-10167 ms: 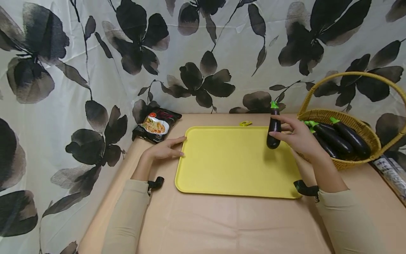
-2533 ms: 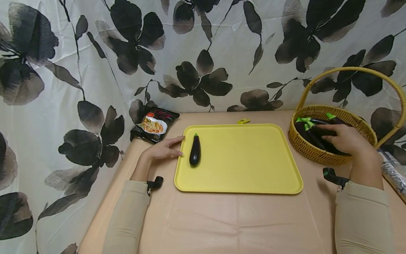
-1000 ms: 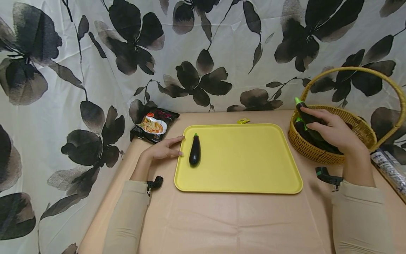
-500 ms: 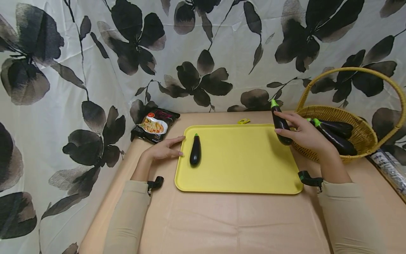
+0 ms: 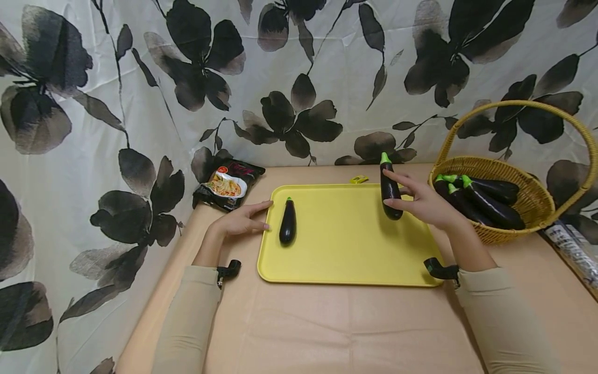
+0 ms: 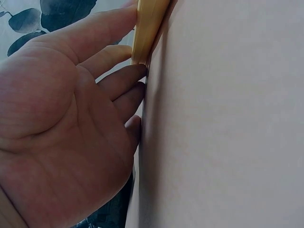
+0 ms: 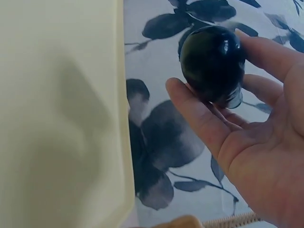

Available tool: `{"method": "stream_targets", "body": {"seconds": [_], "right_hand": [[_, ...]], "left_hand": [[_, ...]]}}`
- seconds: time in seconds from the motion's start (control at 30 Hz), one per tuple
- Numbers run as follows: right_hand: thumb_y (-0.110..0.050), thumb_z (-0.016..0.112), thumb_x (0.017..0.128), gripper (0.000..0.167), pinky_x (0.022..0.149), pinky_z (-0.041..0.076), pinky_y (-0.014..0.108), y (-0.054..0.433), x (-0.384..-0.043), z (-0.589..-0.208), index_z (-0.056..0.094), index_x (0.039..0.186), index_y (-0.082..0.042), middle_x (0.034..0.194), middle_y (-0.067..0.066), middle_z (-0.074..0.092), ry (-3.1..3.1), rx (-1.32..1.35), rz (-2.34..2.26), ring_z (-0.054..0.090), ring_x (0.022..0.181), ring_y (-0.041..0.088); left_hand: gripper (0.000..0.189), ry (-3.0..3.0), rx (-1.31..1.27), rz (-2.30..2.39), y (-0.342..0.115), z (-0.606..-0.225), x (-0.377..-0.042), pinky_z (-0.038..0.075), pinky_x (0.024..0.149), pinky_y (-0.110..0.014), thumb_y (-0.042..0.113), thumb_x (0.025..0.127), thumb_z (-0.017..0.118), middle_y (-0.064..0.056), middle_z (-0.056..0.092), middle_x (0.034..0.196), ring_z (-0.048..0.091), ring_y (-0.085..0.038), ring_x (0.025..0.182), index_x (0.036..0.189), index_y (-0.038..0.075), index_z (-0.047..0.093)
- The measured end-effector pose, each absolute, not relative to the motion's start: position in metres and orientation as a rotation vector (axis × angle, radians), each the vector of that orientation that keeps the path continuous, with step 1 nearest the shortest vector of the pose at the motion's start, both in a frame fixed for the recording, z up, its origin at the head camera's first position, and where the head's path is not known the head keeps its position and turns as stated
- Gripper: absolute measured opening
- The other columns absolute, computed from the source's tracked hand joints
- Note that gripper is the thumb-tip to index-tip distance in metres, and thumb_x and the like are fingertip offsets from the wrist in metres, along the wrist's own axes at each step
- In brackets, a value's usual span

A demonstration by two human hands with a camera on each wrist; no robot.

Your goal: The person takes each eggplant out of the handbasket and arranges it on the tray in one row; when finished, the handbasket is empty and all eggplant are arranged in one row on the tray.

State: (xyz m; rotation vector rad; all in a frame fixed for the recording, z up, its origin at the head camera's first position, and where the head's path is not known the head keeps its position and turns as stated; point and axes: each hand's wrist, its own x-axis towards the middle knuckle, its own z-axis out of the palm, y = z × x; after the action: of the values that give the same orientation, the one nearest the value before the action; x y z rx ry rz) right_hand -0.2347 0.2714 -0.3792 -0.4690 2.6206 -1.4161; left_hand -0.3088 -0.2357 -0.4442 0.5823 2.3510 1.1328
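Observation:
My right hand [image 5: 422, 200] holds a dark purple eggplant [image 5: 390, 192], green stem up, between thumb and fingers above the right part of the yellow tray [image 5: 336, 244]. In the right wrist view the rounded bottom of this eggplant [image 7: 211, 61] faces the camera, with the fingers [image 7: 199, 114] around it. A second eggplant [image 5: 287, 223] lies near the tray's left edge, stem pointing away. My left hand [image 5: 238, 219] touches the tray's left rim with relaxed fingers. From the left wrist, the fingertips meet the tray rim [image 6: 149, 28] and the tabletop beside it.
At the right stands a wicker basket [image 5: 539, 200] with a tall handle and several eggplants [image 5: 495, 205] inside. A black noodle packet [image 5: 228, 184] lies at the back left. Behind the tray is a small yellow item [image 5: 359, 179]. A long printed package [image 5: 572, 249] lies beyond the basket.
My right hand has lifted an eggplant out of the basket and carried it left over the tray. Earlier, another eggplant came to lie at the tray's left. My left hand stays put.

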Motion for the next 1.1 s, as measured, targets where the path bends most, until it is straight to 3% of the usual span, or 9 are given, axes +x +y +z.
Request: {"method": "stream_targets", "body": {"seconds": [0.23, 0.47, 0.63, 0.73, 0.93, 1.1], "right_hand": [[-0.025, 0.081, 0.093, 0.092, 0.11, 0.045, 0.067, 0.256, -0.238, -0.386, 0.025, 0.166, -0.033, 0.17, 0.019, 0.016, 2.589, -0.565, -1.334, 0.034, 0.146, 0.052], [-0.023, 0.086, 0.089, 0.09, 0.105, 0.054, 0.058, 0.234, -0.245, -0.391, 0.036, 0.163, -0.027, 0.169, 0.016, 0.025, 2.559, -0.638, -1.295, 0.048, 0.138, 0.047], [-0.021, 0.087, 0.086, 0.09, 0.101, 0.057, 0.055, 0.217, -0.25, -0.392, 0.039, 0.162, -0.026, 0.166, 0.016, 0.028, 2.527, -0.682, -1.304, 0.05, 0.136, 0.044], [-0.018, 0.089, 0.085, 0.095, 0.103, 0.056, 0.056, 0.209, -0.251, -0.392, 0.036, 0.163, -0.026, 0.163, 0.017, 0.029, 2.503, -0.702, -1.293, 0.046, 0.137, 0.043], [-0.014, 0.089, 0.084, 0.101, 0.109, 0.051, 0.058, 0.193, -0.25, -0.391, 0.03, 0.166, -0.026, 0.17, 0.019, 0.016, 2.467, -0.725, -1.206, 0.043, 0.142, 0.039], [-0.018, 0.09, 0.082, 0.101, 0.113, 0.045, 0.062, 0.176, -0.251, -0.39, 0.033, 0.165, -0.022, 0.166, 0.018, 0.027, 2.508, -0.782, -1.138, 0.044, 0.142, 0.036]], "left_hand": [[0.086, 2.357, 0.599, 1.129, -0.236, -0.446, -0.31, 0.012, 0.132, -0.05, 0.031, 0.092, 0.081, -0.002, 0.027, 0.172, 0.014, -0.025, 0.162, 0.164, 0.02, 0.036], [0.086, 2.354, 0.612, 1.122, -0.235, -0.443, -0.31, 0.012, 0.132, -0.051, 0.029, 0.092, 0.081, -0.003, 0.027, 0.172, 0.014, -0.026, 0.162, 0.164, 0.019, 0.034], [0.086, 2.354, 0.607, 1.116, -0.235, -0.444, -0.31, 0.013, 0.132, -0.051, 0.03, 0.093, 0.08, -0.003, 0.027, 0.172, 0.014, -0.026, 0.162, 0.164, 0.02, 0.034], [0.086, 2.35, 0.599, 1.125, -0.235, -0.442, -0.309, 0.012, 0.132, -0.051, 0.029, 0.092, 0.081, -0.003, 0.027, 0.173, 0.014, -0.026, 0.162, 0.164, 0.019, 0.035], [0.086, 2.351, 0.601, 1.131, -0.233, -0.441, -0.308, 0.012, 0.133, -0.05, 0.026, 0.093, 0.08, -0.004, 0.027, 0.173, 0.014, -0.026, 0.162, 0.164, 0.017, 0.034], [0.086, 2.35, 0.6, 1.135, -0.233, -0.441, -0.308, 0.011, 0.133, -0.049, 0.025, 0.093, 0.081, -0.005, 0.026, 0.173, 0.013, -0.025, 0.162, 0.164, 0.016, 0.034]]}}
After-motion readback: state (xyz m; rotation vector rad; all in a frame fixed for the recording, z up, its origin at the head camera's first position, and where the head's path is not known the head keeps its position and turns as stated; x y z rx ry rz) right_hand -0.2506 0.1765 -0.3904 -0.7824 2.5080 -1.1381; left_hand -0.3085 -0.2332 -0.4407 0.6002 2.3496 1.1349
